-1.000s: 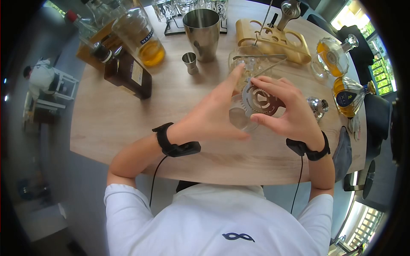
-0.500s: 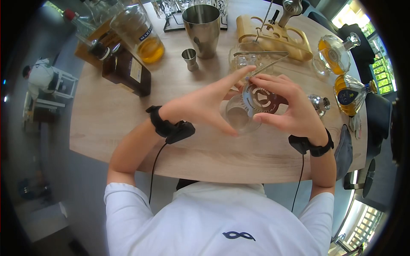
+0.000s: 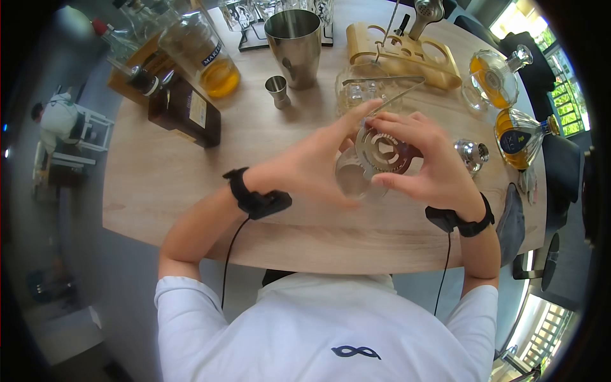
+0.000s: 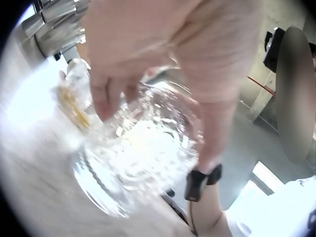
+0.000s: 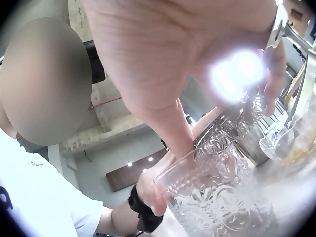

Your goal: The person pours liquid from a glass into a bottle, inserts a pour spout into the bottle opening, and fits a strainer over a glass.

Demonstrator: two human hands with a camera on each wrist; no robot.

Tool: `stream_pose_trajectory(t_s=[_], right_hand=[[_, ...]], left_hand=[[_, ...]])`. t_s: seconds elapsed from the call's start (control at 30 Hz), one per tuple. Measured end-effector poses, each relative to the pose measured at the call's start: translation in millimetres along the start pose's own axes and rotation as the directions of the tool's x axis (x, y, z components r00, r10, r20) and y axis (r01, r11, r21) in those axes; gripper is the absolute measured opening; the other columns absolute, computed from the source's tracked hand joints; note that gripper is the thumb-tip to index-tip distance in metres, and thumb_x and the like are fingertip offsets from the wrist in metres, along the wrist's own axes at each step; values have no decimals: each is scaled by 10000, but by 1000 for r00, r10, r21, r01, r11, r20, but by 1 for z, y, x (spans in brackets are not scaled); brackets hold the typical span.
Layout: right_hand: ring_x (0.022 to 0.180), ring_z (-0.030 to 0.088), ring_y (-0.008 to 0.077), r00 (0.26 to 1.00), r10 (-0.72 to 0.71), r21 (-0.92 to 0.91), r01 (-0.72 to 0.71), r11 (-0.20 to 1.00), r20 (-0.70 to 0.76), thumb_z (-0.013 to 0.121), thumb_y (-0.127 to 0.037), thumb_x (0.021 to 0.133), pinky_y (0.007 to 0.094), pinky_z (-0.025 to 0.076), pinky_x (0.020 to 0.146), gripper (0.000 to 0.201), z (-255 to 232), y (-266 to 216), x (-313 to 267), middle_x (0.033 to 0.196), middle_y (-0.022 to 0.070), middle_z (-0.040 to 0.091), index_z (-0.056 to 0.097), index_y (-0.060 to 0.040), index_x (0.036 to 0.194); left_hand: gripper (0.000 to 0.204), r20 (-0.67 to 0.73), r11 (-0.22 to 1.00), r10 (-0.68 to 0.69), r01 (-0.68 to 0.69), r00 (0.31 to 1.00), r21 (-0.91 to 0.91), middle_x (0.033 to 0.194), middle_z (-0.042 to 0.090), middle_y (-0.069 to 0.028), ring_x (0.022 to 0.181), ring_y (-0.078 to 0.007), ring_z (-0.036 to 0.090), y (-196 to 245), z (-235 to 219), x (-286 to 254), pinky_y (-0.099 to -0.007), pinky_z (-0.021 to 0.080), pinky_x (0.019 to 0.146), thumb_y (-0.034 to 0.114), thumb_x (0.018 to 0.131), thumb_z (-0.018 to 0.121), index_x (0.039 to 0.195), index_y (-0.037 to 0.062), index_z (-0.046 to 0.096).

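My right hand (image 3: 423,162) pinches a metal cocktail strainer (image 3: 386,151) between thumb and fingers, its flat plate facing up. The strainer's spring coil (image 5: 215,140) lies at the rim of a clear patterned mixing glass (image 5: 222,207). Around that glass on its left side spreads my left hand (image 3: 309,162), blurred, thumb on the near side and index finger stretched past the far side. In the left wrist view the thumb (image 4: 215,133) runs straight along the glass's edge, with fingertips over the opposite side. Just beyond, tongs (image 3: 385,79) lie across a glass ice bowl (image 3: 347,95).
A steel shaker tin (image 3: 294,48) and small jigger (image 3: 277,92) stand behind the left hand. Bottles, including a dark brown one (image 3: 184,111), stand at left. At right are a shiny metal piece (image 3: 472,156), decanters (image 3: 493,79) and a grey cloth (image 3: 511,223). A wooden tool rack (image 3: 404,57) stands behind.
My left hand moves slightly away from me, then partly back, staying spread around the glass. The right hand keeps its pinch on the strainer, which stays at the glass's rim.
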State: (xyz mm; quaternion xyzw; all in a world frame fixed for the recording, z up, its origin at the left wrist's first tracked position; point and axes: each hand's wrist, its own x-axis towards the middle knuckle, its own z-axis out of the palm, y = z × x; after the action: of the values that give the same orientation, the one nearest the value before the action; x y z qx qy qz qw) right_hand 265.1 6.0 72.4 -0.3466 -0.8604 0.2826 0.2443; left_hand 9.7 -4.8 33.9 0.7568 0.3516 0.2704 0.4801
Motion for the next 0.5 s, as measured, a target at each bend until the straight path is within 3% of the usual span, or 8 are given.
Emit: stream_pose_trajectory(t_s=[0.07, 0.1, 0.17, 0.2, 0.27, 0.4, 0.47, 0.5], right_hand=[[999, 592, 260, 990, 86, 34, -91, 995, 110, 935, -174, 728, 347, 561, 821, 752, -2, -11, -1, 1354, 102, 703, 670, -26, 1416], [999, 592, 260, 990, 79, 32, -83, 996, 114, 935, -174, 728, 347, 561, 821, 752, -1, -13, -1, 1354, 102, 703, 670, -26, 1416], [994, 592, 252, 994, 68, 24, -70, 997, 85, 932, -170, 731, 349, 560, 817, 743, 1, -15, -1, 1330, 82, 710, 669, -13, 1409], [994, 592, 252, 994, 66, 27, -69, 997, 88, 932, -170, 731, 349, 560, 817, 743, 2, -15, -1, 1330, 82, 710, 669, -13, 1409], [994, 597, 268, 996, 72, 73, -75, 994, 44, 925, -164, 737, 363, 560, 833, 720, 3, -14, -2, 1325, 97, 710, 673, -2, 1392], [1005, 608, 292, 999, 41, -29, -42, 999, -10, 917, -180, 749, 368, 564, 839, 700, 4, -9, -4, 1329, 118, 704, 675, 10, 1378], [1020, 618, 316, 998, 54, 8, -54, 999, -22, 913, -205, 754, 379, 565, 852, 692, 6, -7, -2, 1338, 142, 697, 676, 20, 1364], [1020, 618, 316, 999, 45, 0, -45, 999, -30, 913, -205, 754, 379, 565, 852, 692, 5, -9, -2, 1338, 142, 697, 676, 20, 1364]], left_hand=[[1426, 175, 970, 134, -93, 975, -224, 1753, 240, -139, 1509, -290, 456, -14, -8, 4, -461, 390, 1253, 107, 644, 963, 1733, 113, 43], [1426, 167, 971, 133, -94, 977, -222, 1753, 240, -139, 1509, -290, 456, -18, -9, 4, -461, 390, 1253, 107, 644, 963, 1733, 113, 43], [1407, 154, 974, 195, -172, 969, -147, 1682, 368, -198, 1466, -306, 495, -26, -10, 1, -445, 454, 1187, 138, 678, 952, 1735, 109, 23], [1407, 151, 975, 191, -169, 970, -147, 1682, 368, -198, 1466, -306, 495, -24, -11, -1, -445, 454, 1187, 138, 678, 952, 1735, 109, 23], [1455, 159, 984, 166, -154, 973, -84, 1756, 232, -143, 1556, -314, 379, -17, -15, -4, -457, 384, 1253, 152, 638, 982, 1729, 83, 23], [1458, 187, 987, 44, -71, 981, 142, 1719, 292, -187, 1524, -331, 414, 4, -6, -13, -432, 407, 1227, 230, 633, 995, 1720, 56, 39], [1417, -20, 975, 71, -65, 997, 212, 1627, 396, -216, 1414, -341, 507, 3, 11, -15, -416, 458, 1165, 286, 635, 997, 1702, 36, 99], [1417, -23, 972, 82, -75, 996, 221, 1627, 396, -216, 1414, -341, 507, 6, 14, -14, -416, 458, 1165, 286, 635, 997, 1702, 36, 99]])
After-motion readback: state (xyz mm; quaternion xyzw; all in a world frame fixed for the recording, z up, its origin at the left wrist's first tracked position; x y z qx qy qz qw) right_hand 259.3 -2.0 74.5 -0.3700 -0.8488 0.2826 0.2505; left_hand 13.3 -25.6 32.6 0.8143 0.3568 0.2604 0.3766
